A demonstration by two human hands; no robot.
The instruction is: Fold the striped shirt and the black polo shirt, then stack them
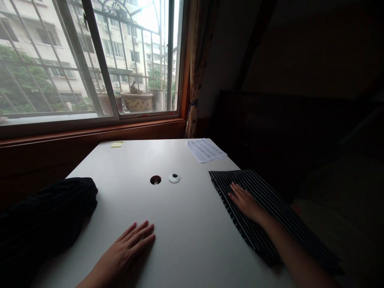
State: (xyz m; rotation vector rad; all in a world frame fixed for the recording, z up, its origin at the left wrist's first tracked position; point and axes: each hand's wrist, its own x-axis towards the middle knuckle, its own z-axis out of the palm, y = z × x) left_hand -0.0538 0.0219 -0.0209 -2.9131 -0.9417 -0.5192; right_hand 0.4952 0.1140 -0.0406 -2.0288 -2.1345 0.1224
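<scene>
My right hand (246, 203) lies flat, fingers stretched out, on a black cloth with thin white stripes (270, 192). That striped cloth is spread along the right side of the white table (180, 232), and its lower end reaches the table's right edge. On the bare tabletop at the front, my left hand (126, 246) rests with its fingers extended and holds nothing. Left of it sits a bunched dark cloth (57, 212), whose kind I cannot make out.
Near the table's middle are a round cable hole (155, 180) and a white round cap (174, 178). Printed sheets (205, 151) lie at the back right, a yellow sticky note (117, 144) at the back left. A barred window (135, 60) and a tied curtain (196, 60) stand behind.
</scene>
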